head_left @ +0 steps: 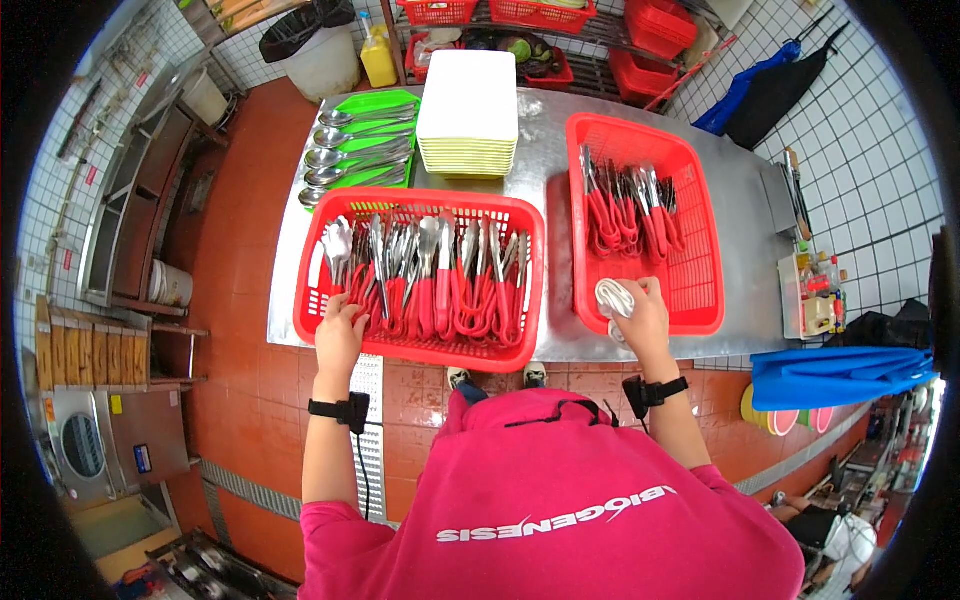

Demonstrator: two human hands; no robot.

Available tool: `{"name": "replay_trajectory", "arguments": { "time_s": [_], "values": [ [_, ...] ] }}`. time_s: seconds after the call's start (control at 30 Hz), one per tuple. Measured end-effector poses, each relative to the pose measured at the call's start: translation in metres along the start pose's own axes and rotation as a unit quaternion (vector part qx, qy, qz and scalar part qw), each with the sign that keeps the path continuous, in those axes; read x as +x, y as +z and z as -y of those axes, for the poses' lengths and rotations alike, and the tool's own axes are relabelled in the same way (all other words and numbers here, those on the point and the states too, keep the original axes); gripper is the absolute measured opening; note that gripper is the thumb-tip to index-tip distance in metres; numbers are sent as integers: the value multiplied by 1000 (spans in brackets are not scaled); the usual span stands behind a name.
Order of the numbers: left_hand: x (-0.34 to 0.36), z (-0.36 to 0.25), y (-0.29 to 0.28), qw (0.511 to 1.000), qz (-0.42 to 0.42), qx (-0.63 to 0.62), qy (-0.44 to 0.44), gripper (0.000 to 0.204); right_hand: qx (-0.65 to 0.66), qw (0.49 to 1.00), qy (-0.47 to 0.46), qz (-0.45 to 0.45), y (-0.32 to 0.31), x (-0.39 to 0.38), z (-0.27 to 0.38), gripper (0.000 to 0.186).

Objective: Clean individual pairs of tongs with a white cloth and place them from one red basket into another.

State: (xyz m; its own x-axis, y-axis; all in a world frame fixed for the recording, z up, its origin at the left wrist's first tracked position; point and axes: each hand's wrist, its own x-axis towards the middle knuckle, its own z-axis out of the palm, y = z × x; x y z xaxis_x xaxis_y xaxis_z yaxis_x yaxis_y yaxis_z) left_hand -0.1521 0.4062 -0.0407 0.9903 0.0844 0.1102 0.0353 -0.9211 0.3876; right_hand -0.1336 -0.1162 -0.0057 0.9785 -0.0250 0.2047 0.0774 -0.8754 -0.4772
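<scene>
A red plastic basket [535, 270] in front of me holds several metal tongs with red handles [425, 290], heads pointing away from me. At its near left corner, my left hand [340, 335] has its fingers curled at the handle end of the leftmost tongs [338, 243]. My right hand [645, 315] is closed around a bunched white cloth [613, 298], over the near left corner of a second red basket [705, 260]. More red-handled tongs [630, 210] lie toward the far part of that basket, apart from my right hand.
Both baskets stand on a steel table [545, 200]. Beyond the left one are a green tray [375, 103] with several metal spoons [340, 138] and a stack of white trays [467, 105]. Small bottles [825, 280] stand at the right end; a shelf [600, 40] with red baskets lies behind.
</scene>
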Motion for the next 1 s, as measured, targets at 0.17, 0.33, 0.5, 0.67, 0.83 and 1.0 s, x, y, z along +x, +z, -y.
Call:
{"name": "replay_trajectory", "arguments": {
  "time_s": [0.17, 0.33, 0.5, 0.67, 0.83, 1.0],
  "values": [
    [1, 8, 8, 999, -51, -8, 0, 30, 9, 1000, -2, -4, 1, 0, 0, 48],
    [4, 19, 10, 998, -38, -35, -21, 41, 19, 1000, 11, 2, 0, -1, 1, 48],
    [10, 21, 11, 997, -12, -63, -47, 45, 16, 1000, 18, -1, -1, -1, 3, 48],
    [19, 27, 19, 994, 8, -93, -55, 45, 5, 1000, 18, 6, -1, 0, 3, 48],
    [30, 23, 17, 985, 83, -98, -118, 50, 0, 1000, 10, -3, 0, -1, 2, 48],
    [26, 42, 20, 999, 0, -32, -11, 50, 9, 1000, 7, -1, 0, 0, 4, 46]
  ]
}}
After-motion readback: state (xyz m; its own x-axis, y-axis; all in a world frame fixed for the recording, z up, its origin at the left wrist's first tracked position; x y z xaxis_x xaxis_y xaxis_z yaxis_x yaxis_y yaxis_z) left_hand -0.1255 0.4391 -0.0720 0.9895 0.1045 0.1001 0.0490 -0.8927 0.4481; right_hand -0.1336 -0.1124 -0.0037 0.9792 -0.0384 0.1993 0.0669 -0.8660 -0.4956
